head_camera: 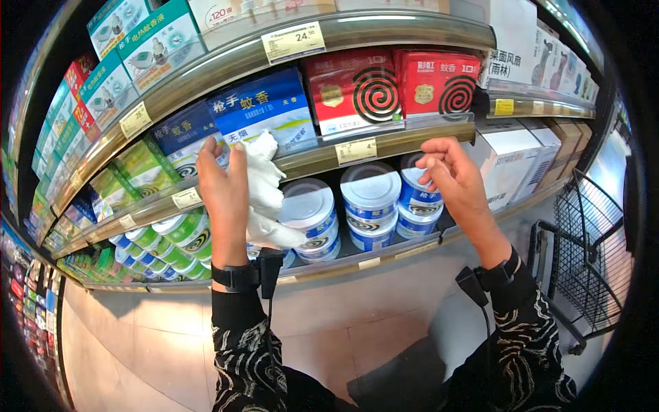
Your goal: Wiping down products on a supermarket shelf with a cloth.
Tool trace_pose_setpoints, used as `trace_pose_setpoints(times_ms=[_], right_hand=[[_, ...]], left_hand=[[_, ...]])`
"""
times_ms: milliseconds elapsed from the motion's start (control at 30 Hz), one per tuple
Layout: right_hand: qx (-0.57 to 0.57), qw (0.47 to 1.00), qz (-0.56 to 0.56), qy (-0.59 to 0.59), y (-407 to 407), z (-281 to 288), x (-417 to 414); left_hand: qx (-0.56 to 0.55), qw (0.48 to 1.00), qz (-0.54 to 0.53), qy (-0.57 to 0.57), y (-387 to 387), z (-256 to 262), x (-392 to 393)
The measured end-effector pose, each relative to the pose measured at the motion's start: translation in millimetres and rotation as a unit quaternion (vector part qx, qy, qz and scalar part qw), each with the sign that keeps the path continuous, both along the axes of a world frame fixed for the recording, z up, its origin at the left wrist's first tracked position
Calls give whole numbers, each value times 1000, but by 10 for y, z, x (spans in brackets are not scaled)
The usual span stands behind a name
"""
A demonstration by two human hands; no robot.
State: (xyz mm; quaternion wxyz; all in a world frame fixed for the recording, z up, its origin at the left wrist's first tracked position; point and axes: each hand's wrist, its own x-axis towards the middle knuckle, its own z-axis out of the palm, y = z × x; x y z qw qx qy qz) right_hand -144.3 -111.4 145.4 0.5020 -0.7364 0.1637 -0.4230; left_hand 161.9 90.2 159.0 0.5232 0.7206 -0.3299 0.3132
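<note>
My left hand (224, 190) is raised in front of the shelves, and a crumpled white cloth (265, 190) hangs from it on the right side, held between thumb and palm. Behind the fingers stand blue and white boxes of mosquito coils (267, 105). My right hand (450, 172), fingers loosely curled and apart, holds nothing; it is in front of the end of the middle shelf. Between the hands, on the lower shelf, are stacked blue and white tubs of mosquito coils (370, 193). Red boxes of mosquito coils (352, 95) stand above them.
A shelf edge with price tags (309, 167) runs across the view. Green tubs (183, 232) fill the lower left, teal boxes (162, 44) the upper left. White cartons (515, 159) stand at the right, beside a black wire shopping cart (587, 257). Below is the tiled floor (329, 319).
</note>
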Motion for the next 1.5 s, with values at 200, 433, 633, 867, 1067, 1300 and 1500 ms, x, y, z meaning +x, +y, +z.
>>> trace_pose_setpoints(times_ms=[200,433,633,867,1067,1300,1500], right_hand=[[34,999,4,23,-1,-36,34],[55,997,26,38,17,-59,48],[68,996,30,52,36,-55,54],[63,996,44,52,35,-136,103],[68,994,55,58,71,-140,126],[67,993,60,72,121,-148,157],[50,993,63,84,157,-155,132]], left_hand=[[17,994,-52,100,17,130,-50],[7,993,-73,92,-43,72,-64],[11,991,-71,112,-51,99,-113],[30,992,-76,101,-7,73,-17],[31,980,-144,136,25,146,-64],[7,975,-173,137,55,95,54],[-56,959,-256,105,56,42,58]])
